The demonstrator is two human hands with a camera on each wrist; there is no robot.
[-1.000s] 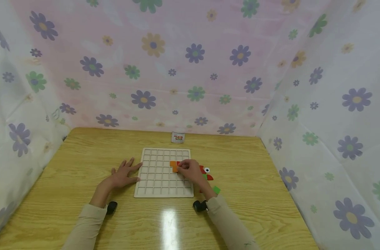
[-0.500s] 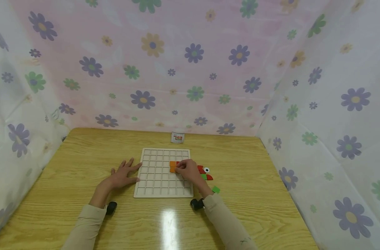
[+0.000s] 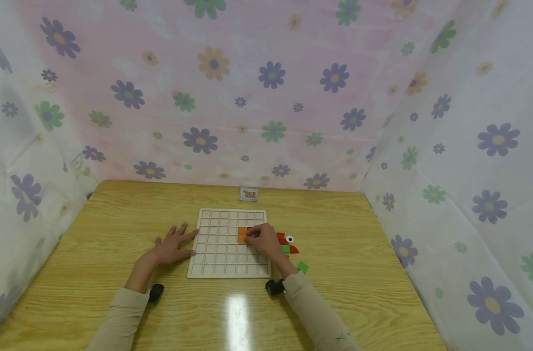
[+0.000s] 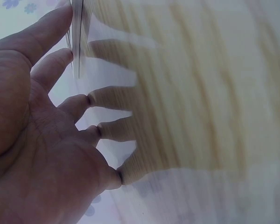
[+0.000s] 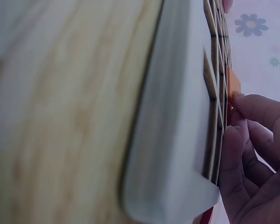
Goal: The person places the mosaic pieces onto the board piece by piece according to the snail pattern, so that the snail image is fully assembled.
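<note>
On the table lies a pale wooden grid board [image 3: 218,263], its cells framed by thin ridges. My right hand [image 3: 263,240] reaches over its right half, thumb and fingers curled at an orange square tile [image 3: 241,239]. In the right wrist view, the thumb meets the edge of that orange tile [image 5: 234,84], which stands a little proud of the grid. Directly behind it sits a second orange tile [image 3: 242,230], beside a red piece [image 3: 248,228] mostly covered by fingers. My left hand [image 3: 169,247] rests with spread fingers on the table, thumb and index finger touching the board's left edge.
Right of the board lie red pieces [image 3: 281,238], a white round eye piece [image 3: 290,239], a red rounded piece [image 3: 294,249] and a green tile [image 3: 303,266]. A small picture card [image 3: 249,193] lies behind the board. Flowered sheets hang around the table.
The lower orange tile has shifted slightly left and straightened, lining up under the other orange tile. My right hand moved a little left with it. The left hand has stayed put.
</note>
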